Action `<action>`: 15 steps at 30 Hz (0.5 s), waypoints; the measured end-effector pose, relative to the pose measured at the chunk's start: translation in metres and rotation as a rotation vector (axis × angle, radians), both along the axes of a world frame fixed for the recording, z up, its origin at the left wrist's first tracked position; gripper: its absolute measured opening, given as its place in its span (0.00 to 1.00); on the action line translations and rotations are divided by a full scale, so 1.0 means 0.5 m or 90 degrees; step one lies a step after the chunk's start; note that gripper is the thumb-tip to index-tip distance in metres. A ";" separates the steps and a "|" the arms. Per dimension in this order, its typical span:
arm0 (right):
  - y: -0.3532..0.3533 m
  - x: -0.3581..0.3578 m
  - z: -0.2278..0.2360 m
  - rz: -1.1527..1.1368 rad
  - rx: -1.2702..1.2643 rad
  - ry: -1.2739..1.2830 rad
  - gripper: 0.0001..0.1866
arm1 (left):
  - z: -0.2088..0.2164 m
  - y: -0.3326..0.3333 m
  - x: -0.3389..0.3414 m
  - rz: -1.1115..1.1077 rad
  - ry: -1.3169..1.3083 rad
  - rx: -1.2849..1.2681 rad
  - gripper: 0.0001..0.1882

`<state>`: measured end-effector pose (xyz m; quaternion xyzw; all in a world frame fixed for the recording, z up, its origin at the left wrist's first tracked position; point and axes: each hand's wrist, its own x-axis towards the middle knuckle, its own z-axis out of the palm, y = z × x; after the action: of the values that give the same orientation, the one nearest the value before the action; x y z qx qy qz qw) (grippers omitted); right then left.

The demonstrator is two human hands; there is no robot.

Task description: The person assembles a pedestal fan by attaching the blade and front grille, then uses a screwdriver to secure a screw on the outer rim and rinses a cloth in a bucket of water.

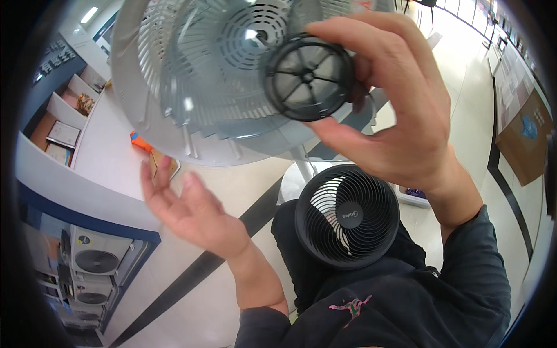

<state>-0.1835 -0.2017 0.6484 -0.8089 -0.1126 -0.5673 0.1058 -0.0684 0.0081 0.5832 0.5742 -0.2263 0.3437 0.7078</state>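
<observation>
Raised in front of me, my right hand [406, 110] grips a round black plastic cap [307, 77] with spokes by its rim, between thumb and fingers. Behind the cap is a large fan head, with translucent bluish fan blades [232, 107] and a pale slatted rear grille [152, 55]. My left hand [194, 209] holds nothing, its fingers spread below the lower left edge of the fan head. A black round front grille [351, 246] with spiral slats rests on my lap.
A white counter [104, 139] at the left bears an orange and blue object [139, 141]. Shelves [75, 104] line the left side, with white air-conditioner outdoor units [96, 246] below. On the right stands a cardboard box [525, 142]. A white tray [415, 200] lies beyond my lap.
</observation>
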 end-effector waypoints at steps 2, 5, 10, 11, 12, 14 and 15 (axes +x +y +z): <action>0.007 0.000 -0.004 0.006 0.010 -0.006 0.38 | -0.007 -0.006 0.005 -0.052 0.034 0.042 0.30; 0.013 -0.003 -0.013 0.000 0.016 0.017 0.39 | -0.010 -0.010 0.009 -0.158 0.051 0.055 0.32; -0.018 0.029 -0.023 0.007 -0.058 -0.011 0.38 | -0.008 -0.034 0.031 -0.154 0.033 0.042 0.23; -0.031 0.047 -0.021 0.020 -0.098 -0.054 0.38 | -0.008 -0.037 0.034 -0.150 0.050 0.044 0.22; -0.044 0.069 -0.016 0.031 -0.139 -0.098 0.38 | -0.010 -0.041 0.036 -0.138 0.079 0.034 0.21; -0.064 0.106 -0.009 0.064 -0.211 -0.208 0.37 | -0.013 -0.045 0.037 -0.126 0.081 0.053 0.19; -0.070 0.112 -0.011 0.071 -0.214 -0.227 0.37 | -0.014 -0.047 0.037 -0.117 0.082 0.043 0.18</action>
<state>-0.1275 -0.2366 0.6430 -0.6950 -0.2664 -0.6675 -0.0205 -0.0498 -0.0153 0.5762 0.5954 -0.2431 0.2322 0.7298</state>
